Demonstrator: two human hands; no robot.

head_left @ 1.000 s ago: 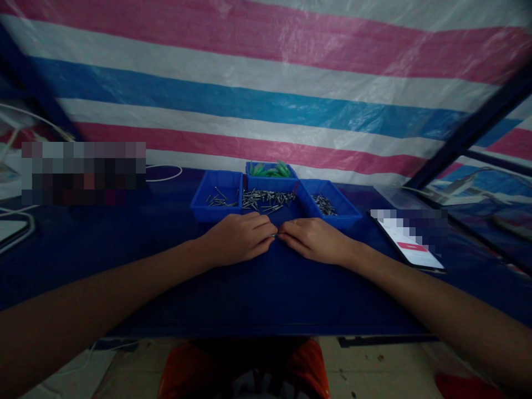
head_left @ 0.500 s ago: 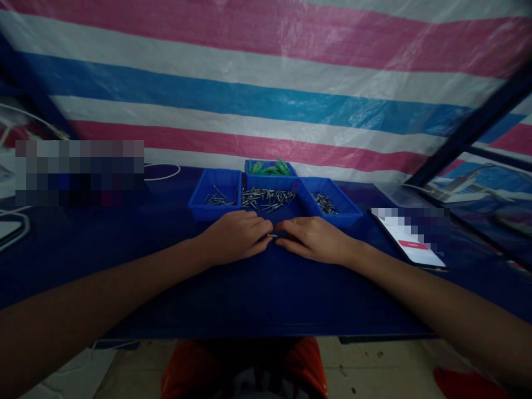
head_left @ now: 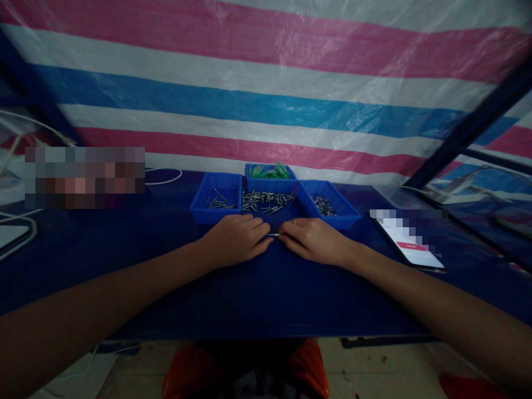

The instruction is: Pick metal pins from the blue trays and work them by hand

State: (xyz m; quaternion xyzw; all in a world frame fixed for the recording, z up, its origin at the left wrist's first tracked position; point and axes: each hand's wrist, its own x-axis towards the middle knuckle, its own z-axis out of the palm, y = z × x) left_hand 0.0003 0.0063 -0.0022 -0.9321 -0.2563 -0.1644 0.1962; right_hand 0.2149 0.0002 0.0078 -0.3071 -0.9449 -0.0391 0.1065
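On my feed, both hands are in close on the near side of the trays, wrists low over the dark blue table (head_left: 266,302). Left hand (head_left: 236,239): closed, fingertips pinching one slim silvery metal piece (head_left: 272,235). Right hand (head_left: 318,241): fingers closed too, fingertips at the piece's other end. The piece lies roughly level, left to right, in the narrow gap between the hands; gripping it at both ends probably steadies it and lets me line up or turn its parts. Fingers cover most of it, so I can't tell if it's one part or two joined.

Supplies are grouped just beyond the fingers, likely to keep reaches short. Left blue plastic tray (head_left: 216,215) has a few thin metal pieces; right blue plastic tray (head_left: 343,223) has a denser heap of small metal parts; far blue plastic tray (head_left: 271,182) has green pieces, probably plastic. Separate trays likely stop the kinds mixing. Between them sits a loose pile of silvery metal pins (head_left: 270,199), central, handy for either hand; can't tell for sure what's under it. Phone with a lit screen (head_left: 418,252) lies right of the right tray, off to the side, probably to stay out of the forearms' way.
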